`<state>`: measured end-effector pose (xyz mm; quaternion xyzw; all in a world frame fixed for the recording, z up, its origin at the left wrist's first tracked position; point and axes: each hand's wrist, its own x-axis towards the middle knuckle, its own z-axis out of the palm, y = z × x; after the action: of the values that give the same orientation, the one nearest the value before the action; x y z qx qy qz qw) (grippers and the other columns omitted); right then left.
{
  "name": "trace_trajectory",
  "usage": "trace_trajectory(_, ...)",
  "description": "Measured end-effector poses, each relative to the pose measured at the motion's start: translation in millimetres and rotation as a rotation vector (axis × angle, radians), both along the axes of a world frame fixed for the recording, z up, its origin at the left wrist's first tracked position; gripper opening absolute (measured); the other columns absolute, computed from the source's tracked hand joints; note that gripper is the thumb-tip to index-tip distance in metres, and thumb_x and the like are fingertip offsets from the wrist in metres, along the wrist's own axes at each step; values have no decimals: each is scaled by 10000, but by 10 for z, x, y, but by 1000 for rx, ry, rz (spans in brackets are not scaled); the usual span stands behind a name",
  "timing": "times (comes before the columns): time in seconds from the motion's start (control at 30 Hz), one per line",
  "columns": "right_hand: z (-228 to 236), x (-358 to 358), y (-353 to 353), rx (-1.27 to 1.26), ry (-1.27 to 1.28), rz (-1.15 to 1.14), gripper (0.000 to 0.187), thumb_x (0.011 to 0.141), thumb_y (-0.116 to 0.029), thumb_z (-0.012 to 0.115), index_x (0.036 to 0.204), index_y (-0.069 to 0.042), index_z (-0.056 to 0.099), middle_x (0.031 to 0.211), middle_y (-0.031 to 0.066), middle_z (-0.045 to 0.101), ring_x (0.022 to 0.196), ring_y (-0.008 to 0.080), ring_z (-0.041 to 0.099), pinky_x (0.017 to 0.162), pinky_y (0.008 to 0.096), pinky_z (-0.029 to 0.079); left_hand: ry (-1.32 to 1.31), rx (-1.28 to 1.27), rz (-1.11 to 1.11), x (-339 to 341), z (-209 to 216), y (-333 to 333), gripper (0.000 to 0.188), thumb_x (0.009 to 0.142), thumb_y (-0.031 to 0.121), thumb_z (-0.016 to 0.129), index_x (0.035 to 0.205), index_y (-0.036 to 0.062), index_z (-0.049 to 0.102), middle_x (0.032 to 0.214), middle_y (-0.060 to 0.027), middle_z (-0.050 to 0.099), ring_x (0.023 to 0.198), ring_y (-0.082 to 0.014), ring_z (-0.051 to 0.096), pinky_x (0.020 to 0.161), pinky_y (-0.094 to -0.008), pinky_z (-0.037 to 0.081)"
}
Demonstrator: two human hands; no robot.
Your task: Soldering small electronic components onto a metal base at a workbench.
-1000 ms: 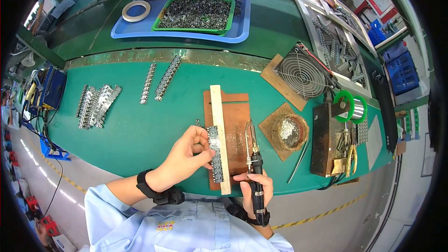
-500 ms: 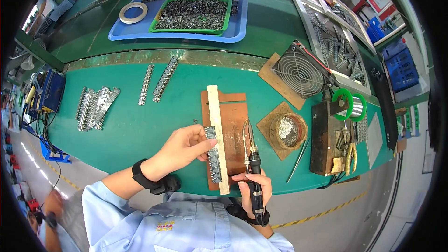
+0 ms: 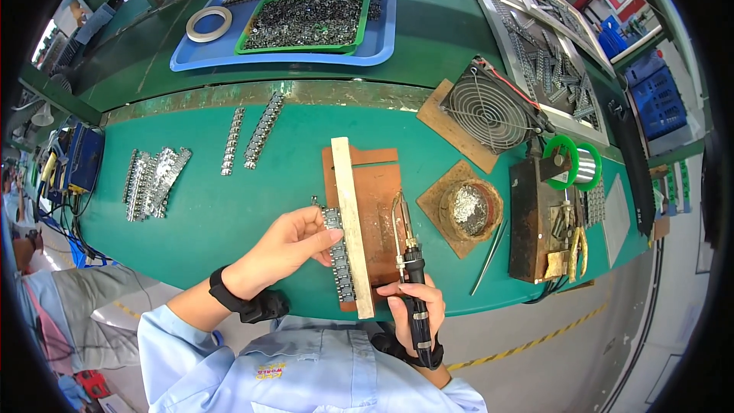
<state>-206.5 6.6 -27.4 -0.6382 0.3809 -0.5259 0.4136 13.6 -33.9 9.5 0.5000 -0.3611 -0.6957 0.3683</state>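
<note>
My left hand (image 3: 284, 251) is closed, with thumb and fingers pinching the upper part of a strip of small circuit boards (image 3: 342, 275). The strip runs along the left side of a pale wooden bar (image 3: 349, 214), which lies over a brown board (image 3: 380, 222). A tiny part pokes out past the fingertips, too small to name. In my right hand (image 3: 428, 307) is a black soldering iron (image 3: 414, 264). Its fingers wrap the handle, and its tip points away from me over the brown board's right edge, apart from the strip.
Strips of metal parts (image 3: 157, 180) lie on the left of the green mat. On the right are a solder pot (image 3: 493, 210), a fan (image 3: 489, 107), a solder wire spool (image 3: 585, 167) and a metal rod (image 3: 489, 258). A blue tray (image 3: 176, 57) stands behind.
The strip and my left hand have shifted slightly left relative to the wooden bar. The soldering iron stays in my right hand. At lower left, a person's trousers now show.
</note>
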Motion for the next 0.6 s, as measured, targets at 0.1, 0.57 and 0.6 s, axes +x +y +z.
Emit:
trace_trajectory(0.1,5,-5,-6,-8,3,6,264,732,46,637,948,-17,499,758,129,654,737,226,584,700,324,458,-7,-7,-1,-32,-16,0,178,870,185,558,889,14,510,793,-23,576,685,-87,559,631,-235,486)
trace_trajectory(0.57,-6,-16,-21,-32,19,21,270,724,42,649,944,-21,505,768,118,656,719,217,568,672,311,457,-35,0,2,-103,-41,3,186,869,177,557,914,4,505,818,-35,585,695,-87,563,620,-240,491)
trace_trajectory(0.6,3,-17,-27,-29,19,21,270,724,42,649,944,-21,505,768,118,656,719,217,568,672,311,457,-38,6,14,-116,-46,2,188,868,175,557,920,2,505,821,-35,586,696,-87,563,620,-240,491)
